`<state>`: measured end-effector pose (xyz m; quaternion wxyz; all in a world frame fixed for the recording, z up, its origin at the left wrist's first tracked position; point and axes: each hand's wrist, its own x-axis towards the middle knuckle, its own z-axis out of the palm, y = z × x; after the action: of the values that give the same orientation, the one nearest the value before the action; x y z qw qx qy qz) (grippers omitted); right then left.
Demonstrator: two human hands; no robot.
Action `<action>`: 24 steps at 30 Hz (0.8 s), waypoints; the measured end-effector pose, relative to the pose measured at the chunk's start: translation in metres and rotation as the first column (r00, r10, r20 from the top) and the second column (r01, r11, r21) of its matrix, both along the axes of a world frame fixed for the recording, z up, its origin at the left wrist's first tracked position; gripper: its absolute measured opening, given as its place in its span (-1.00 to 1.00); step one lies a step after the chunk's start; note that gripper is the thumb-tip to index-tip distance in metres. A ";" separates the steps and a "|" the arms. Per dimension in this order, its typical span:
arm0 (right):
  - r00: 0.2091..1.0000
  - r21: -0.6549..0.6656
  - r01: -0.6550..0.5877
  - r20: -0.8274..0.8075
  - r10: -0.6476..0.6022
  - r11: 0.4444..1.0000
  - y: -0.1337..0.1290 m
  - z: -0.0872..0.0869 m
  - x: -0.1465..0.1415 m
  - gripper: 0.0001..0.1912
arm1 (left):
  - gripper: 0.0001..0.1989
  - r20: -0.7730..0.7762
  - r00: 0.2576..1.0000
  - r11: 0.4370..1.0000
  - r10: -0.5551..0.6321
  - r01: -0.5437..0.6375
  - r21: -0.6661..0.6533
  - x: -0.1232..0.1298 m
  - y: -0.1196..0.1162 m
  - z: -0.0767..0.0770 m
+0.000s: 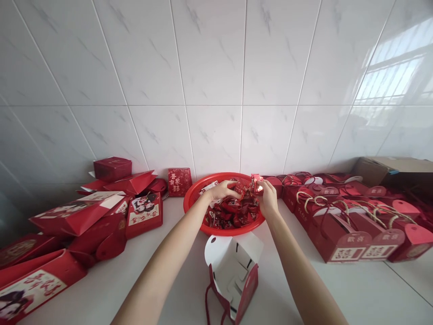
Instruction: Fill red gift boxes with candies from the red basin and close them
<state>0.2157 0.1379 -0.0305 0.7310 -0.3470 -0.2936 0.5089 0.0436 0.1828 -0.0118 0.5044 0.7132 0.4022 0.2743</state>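
Observation:
A red plastic basket (pixel 190 212) holds many small red-wrapped candies (pixel 233 214). My left hand (pixel 221 190) reaches over the basket, its fingers closed around a red-wrapped candy (pixel 239 188). At the basket's right side my right hand (pixel 269 198) pinches a shiny red candy packet (pixel 256 183) between thumb and fingers. In front of the basket, between my forearms, stands an opened red gift box (pixel 248 289). Its white inside faces up with the flaps spread, and a dark red cord hangs at its left.
Unfilled-looking red boxes (pixel 142 216) lie piled at the left. A small red box (pixel 179 182) leans by the tiled wall. Rows of closed red gift boxes (pixel 338 234) with rope handles stand at the right, before a brown cardboard box (pixel 389 169).

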 end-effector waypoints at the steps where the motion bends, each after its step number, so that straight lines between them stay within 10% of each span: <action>1: 1.000 0.003 -0.010 0.004 0.010 1.000 0.000 0.000 0.000 -0.79 | -0.55 0.069 0.998 0.998 0.008 -0.003 -0.061 -0.001 -0.001 0.001; 15: 0.960 -0.024 -0.206 0.188 0.207 0.978 0.001 -0.005 0.001 -0.77 | -0.78 0.313 0.949 0.890 0.036 0.112 -0.441 0.000 -0.001 0.004; 24: 0.956 -0.003 -0.236 0.180 0.232 0.972 0.003 -0.008 0.002 -0.78 | -0.73 0.308 0.943 0.884 0.127 0.034 -0.466 0.001 0.002 0.000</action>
<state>0.2177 0.1407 -0.0381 0.6394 -0.3473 -0.4021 0.5558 0.0445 0.1847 -0.0121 0.7135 0.5055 0.3831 0.2976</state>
